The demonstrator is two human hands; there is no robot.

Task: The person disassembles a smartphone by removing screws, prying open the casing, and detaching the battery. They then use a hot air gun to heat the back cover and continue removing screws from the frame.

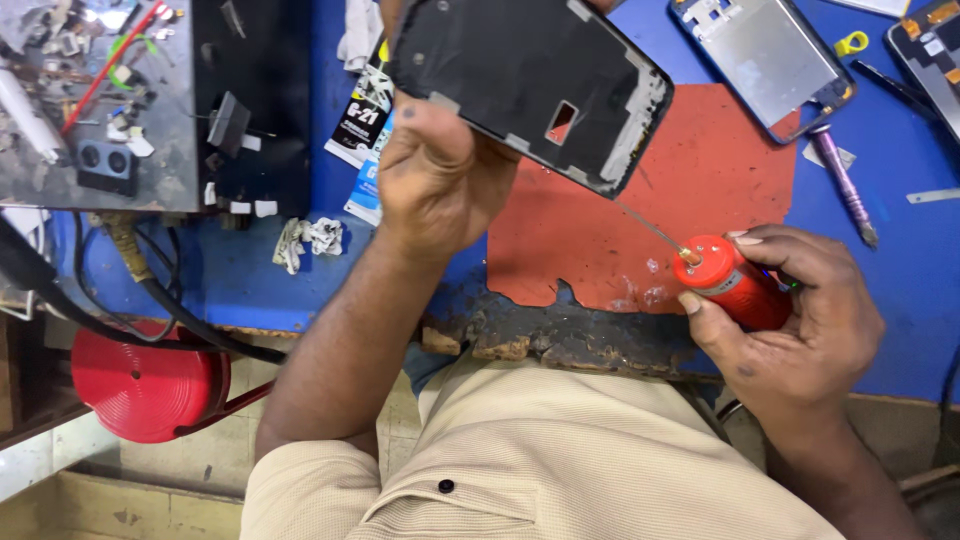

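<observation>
My left hand (440, 175) grips a black phone frame (520, 80) by its lower left edge and holds it tilted above the bench. My right hand (790, 320) is closed around a red bottle (728, 285) with a thin metal needle tip. The needle reaches up to the frame's lower right edge. Beneath both lies a red mat (640, 220) on the blue bench top (900, 250), with a few wet drops near the bottle's cap.
Another phone frame (765, 60) lies at the back right, beside a purple-handled tool (845, 185) and a yellow clip (851, 43). A cluttered dark tray (90, 100) fills the back left. Crumpled tissue (308, 240), cables (180, 315) and a red stool (140, 385) are on the left.
</observation>
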